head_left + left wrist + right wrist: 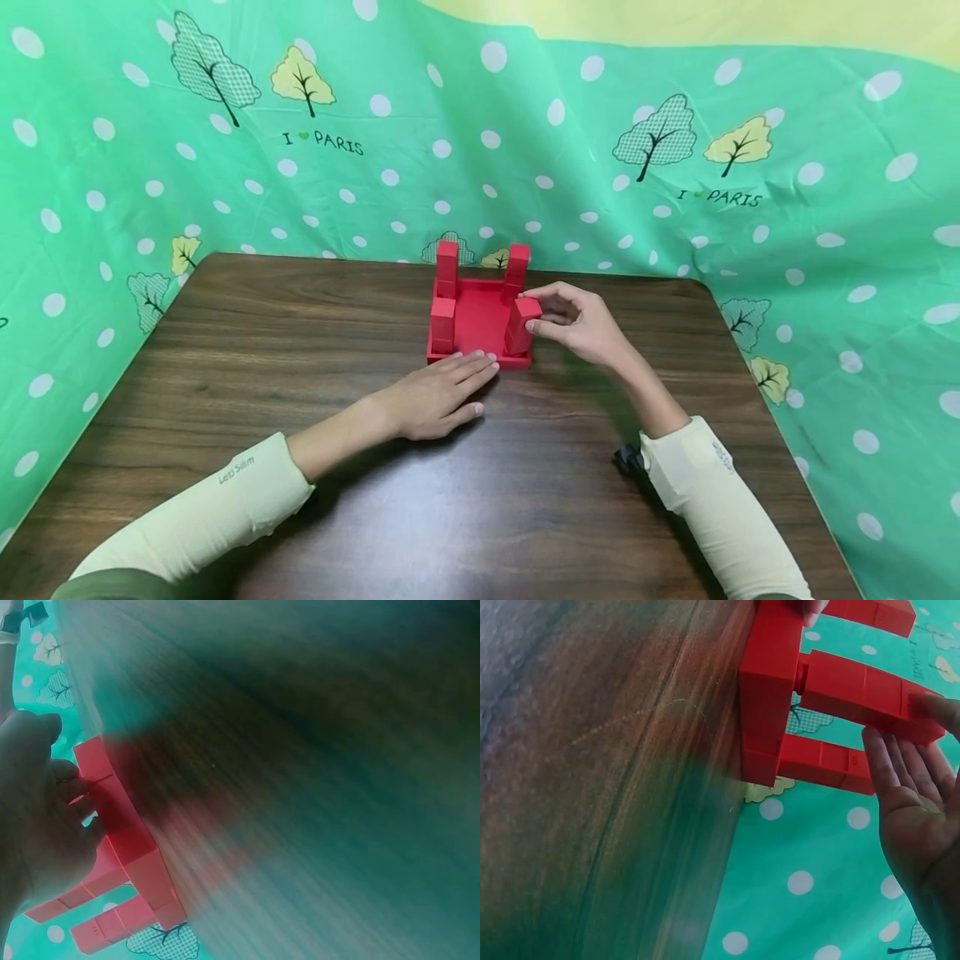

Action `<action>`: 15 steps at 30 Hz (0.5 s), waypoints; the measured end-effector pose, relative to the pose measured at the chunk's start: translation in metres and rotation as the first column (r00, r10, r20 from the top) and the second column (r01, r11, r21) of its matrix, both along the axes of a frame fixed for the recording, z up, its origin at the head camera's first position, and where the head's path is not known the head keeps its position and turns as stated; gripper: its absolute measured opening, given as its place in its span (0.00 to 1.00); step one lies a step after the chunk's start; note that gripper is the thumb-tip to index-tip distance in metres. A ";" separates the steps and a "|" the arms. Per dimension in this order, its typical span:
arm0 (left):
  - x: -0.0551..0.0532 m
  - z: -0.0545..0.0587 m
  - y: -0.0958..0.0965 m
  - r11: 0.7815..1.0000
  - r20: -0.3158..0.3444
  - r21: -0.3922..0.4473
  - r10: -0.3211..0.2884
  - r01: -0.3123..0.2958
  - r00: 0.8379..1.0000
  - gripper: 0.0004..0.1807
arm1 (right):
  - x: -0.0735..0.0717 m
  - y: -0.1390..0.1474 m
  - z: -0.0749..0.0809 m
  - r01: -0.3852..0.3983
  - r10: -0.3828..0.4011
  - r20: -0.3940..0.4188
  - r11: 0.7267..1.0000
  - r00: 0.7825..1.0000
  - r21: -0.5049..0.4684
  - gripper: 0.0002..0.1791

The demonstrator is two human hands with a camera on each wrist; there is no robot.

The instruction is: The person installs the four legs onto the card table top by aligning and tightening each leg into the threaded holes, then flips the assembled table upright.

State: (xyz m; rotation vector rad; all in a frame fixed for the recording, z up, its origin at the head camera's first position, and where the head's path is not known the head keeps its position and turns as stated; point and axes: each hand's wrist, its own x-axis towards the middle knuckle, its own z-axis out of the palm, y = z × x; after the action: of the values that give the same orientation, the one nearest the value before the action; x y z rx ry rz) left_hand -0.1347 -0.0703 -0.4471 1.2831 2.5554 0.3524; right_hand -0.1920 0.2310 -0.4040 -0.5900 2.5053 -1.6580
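Observation:
A red square tray [480, 321] with a raised rim lies toward the back of the table, a column of stacked red blocks at each corner. My right hand [588, 327] pinches the top of the front right column [521, 329] between thumb and fingers. In the right wrist view, a narrow neck shows where this column [855, 690] meets the tray's side [769, 697]. My left hand [438, 396] lies flat, its straight fingers touching the tray's front rim beside the front left column [443, 325]. The back left column [447, 267] and back right column [517, 268] stand upright.
The dark wooden table [315, 317] has its back edge just behind the tray. A green dotted curtain [450, 158] hangs behind and at both sides. A dark wrist device [628, 458] sits under the right sleeve [690, 467].

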 end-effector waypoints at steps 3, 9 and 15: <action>0.000 0.001 0.000 1.000 0.004 0.000 0.002 -0.002 1.000 0.40 | 0.001 0.001 -0.001 0.008 -0.008 -0.002 1.000 1.000 -0.001 0.25; 0.001 0.001 0.000 1.000 -0.001 0.000 -0.007 0.007 1.000 0.40 | 0.003 0.001 -0.006 0.004 0.001 -0.061 0.997 0.998 0.081 0.29; 0.001 0.000 0.000 1.000 -0.009 0.000 -0.006 0.006 1.000 0.40 | 0.002 -0.001 -0.007 -0.013 0.026 -0.109 0.992 0.994 0.124 0.30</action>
State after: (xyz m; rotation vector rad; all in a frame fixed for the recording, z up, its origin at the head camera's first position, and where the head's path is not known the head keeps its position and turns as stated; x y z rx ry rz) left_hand -0.1337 -0.0704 -0.4474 1.2949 2.5589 0.3454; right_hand -0.1903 0.2296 -0.4109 -0.7090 2.6457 -1.4905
